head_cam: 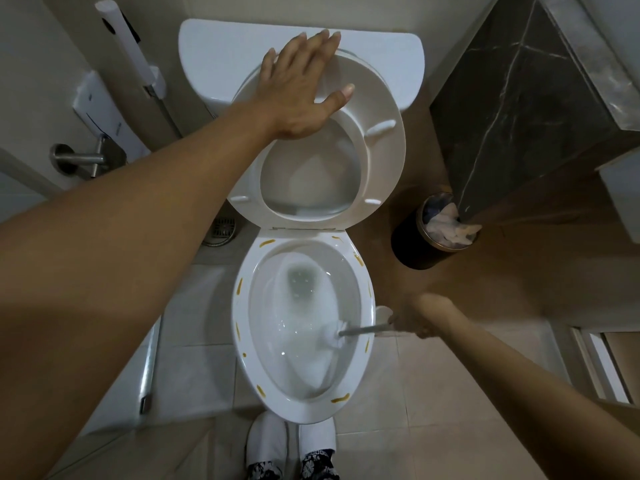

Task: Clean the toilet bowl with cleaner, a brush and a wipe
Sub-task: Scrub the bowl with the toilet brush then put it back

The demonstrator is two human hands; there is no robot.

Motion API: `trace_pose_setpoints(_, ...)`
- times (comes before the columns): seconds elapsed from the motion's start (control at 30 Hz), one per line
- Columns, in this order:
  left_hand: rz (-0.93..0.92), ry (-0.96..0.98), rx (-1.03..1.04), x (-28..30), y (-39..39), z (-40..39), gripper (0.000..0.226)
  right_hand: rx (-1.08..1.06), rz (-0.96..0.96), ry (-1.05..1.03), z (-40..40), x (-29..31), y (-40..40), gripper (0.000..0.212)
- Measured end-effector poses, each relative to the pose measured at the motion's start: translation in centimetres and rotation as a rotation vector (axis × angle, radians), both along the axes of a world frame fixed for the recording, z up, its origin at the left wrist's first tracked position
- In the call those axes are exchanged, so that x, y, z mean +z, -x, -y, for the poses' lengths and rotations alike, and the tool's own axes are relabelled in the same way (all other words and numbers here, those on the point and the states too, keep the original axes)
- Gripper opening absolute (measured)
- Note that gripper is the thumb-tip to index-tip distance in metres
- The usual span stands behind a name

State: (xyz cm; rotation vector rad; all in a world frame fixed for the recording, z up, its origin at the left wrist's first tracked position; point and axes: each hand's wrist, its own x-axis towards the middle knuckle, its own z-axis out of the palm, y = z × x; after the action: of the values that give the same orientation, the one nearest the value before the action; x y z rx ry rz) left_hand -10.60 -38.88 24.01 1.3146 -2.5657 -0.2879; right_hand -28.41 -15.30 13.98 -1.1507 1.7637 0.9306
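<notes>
Scrubbing under way, rim not yet wiped.
Nearest, the right hand (414, 320) grips the brush (334, 333), head inside the toilet bowl (369, 368) of foamy water; yellow smears remain on its rim. Beyond the bowl, the left hand (298, 88) lies flat on the raised seat (384, 147); right of the bowl, a bin (415, 242) holds crumpled paper.

The floor (433, 393) is laid in pale square tiles, with a brownish stretch at the right near the dark marble-clad cabinet (512, 109). The white toilet (367, 306) is set at its middle, the base hidden under the bowl. A round black waste bin (415, 247), filled with crumpled paper, stands to the right of the toilet, against the cabinet's corner. A round metal drain (223, 228) is seen to the left of the toilet. Two white slippers (266, 441) are planted just before the bowl's front edge.
</notes>
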Motion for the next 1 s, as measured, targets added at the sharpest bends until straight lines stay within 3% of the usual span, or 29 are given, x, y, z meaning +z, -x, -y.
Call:
trace_pose_setpoints(0.07,0.008,0.013,-0.002,-0.1,-0.1,0.1,0.070,0.062,-0.017,0.025,0.4,-0.3,0.3,0.019)
trace_pose_setpoints(0.23,0.016,0.009,-0.005,0.0,0.0,0.1,0.070,0.313,0.007,-0.188,0.2,1.1,-2.5,0.023)
trace_pose_setpoints(0.43,0.019,-0.008,-0.006,0.1,0.0,0.0,0.069,0.210,-0.046,0.020,1.5,0.0,-1.1,0.028)
trace_pose_setpoints(0.6,0.014,-0.009,-0.005,0.1,-0.1,0.0,0.069,0.267,-0.025,-0.096,0.7,-0.1,-2.7,0.029)
trace_pose_setpoints(0.83,0.028,0.004,-0.006,0.0,0.0,0.1,0.070,0.129,-0.043,0.089,0.8,-2.0,-0.8,0.024)
trace_pose_setpoints(1.0,0.014,-0.022,-0.004,0.2,0.0,0.0,0.069,0.201,0.052,0.008,-1.8,-2.8,-2.7,0.031)
